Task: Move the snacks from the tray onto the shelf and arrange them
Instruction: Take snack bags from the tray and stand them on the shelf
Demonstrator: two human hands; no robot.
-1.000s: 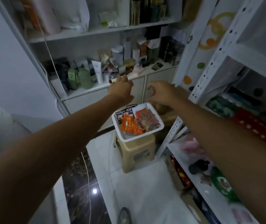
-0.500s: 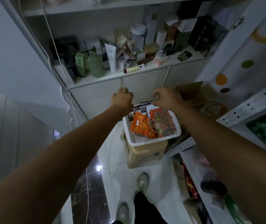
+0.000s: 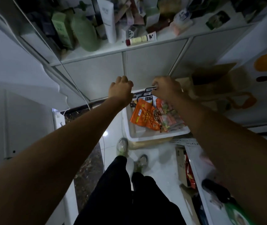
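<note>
Snacks [image 3: 155,118]: lay in the white tray at the centre of the frame; an orange packet [image 3: 144,117] at the left, clear packets with red and green contents [image 3: 170,122] touching it on the right, black-and-white packets [image 3: 143,99] stood along the far side.
Tray [image 3: 155,136]: sat on a beige stool [image 3: 147,144], just below grey cabinet doors [image 3: 149,67].
Left hand [image 3: 121,91]: hung over the tray's far left corner, fingers curled away from the camera; could not tell whether it held anything.
Right hand [image 3: 167,90]: reached over the tray's far side, fingertips pinched on the top edge of one black-and-white packet [image 3: 149,90].
Shelf [image 3: 196,161]: white, at the lower right of the frame, with blurred goods on it and red packets [image 3: 189,176] beneath.
Ledge [image 3: 129,49]: ran across the upper frame, crowded with tubes and boxes; a green bottle [image 3: 84,33] at the upper left.
Cardboard box [image 3: 210,82]: stood open, just right of the right hand.
Legs [image 3: 121,192]: dark trousers and pale shoes [image 3: 122,146], bottom centre, on white tiles.
</note>
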